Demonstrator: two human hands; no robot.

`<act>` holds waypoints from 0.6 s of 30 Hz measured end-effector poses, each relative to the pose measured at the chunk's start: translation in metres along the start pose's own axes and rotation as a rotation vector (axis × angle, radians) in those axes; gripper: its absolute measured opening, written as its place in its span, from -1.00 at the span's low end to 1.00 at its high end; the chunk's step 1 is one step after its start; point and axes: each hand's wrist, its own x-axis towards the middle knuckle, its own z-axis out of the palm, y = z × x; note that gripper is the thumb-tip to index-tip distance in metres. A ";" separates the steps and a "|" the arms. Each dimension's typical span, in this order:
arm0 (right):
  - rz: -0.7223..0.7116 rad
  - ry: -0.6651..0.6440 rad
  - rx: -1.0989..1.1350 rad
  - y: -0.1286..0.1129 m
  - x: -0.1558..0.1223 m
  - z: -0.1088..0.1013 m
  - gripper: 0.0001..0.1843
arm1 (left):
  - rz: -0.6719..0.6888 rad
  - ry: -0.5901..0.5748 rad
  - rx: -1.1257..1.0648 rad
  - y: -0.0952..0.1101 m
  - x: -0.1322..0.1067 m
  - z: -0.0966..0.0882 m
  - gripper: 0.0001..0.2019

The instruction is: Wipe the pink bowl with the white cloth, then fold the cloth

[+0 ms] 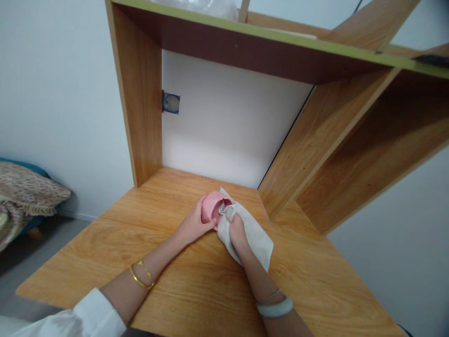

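Note:
A pink rounded container (209, 206), hollow like a cup or bowl, is tilted on its side over the wooden desk, its opening turned to the right. My left hand (194, 224) grips it from the left, thumb near the lower rim. In my right hand (237, 232) is a pale grey cloth (255, 233), bunched at the container's opening. The rest of the cloth spreads to the right over the desk. Part of the inside is hidden by the cloth, and my right fingertips are partly covered by its folds.
The wooden desk (147, 252) reaches to a white back panel (228, 121) with a socket box (171, 103). Wooden uprights (298, 154) stand at right, under a shelf (245, 51) bearing clear plastic. A patterned blanket (28, 187) lies on blue furniture at left.

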 end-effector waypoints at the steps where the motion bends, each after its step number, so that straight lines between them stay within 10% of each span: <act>1: 0.000 0.015 -0.040 -0.003 -0.001 0.000 -0.69 | -0.005 0.009 0.035 0.001 0.000 -0.001 -0.28; 11: 0.035 0.156 -0.573 -0.027 -0.006 -0.013 -0.51 | -0.009 -0.035 0.284 0.007 0.002 -0.015 -0.35; 18: -0.080 0.050 -0.230 -0.016 -0.004 -0.008 -0.67 | 0.050 -0.036 0.249 0.003 0.003 -0.017 -0.30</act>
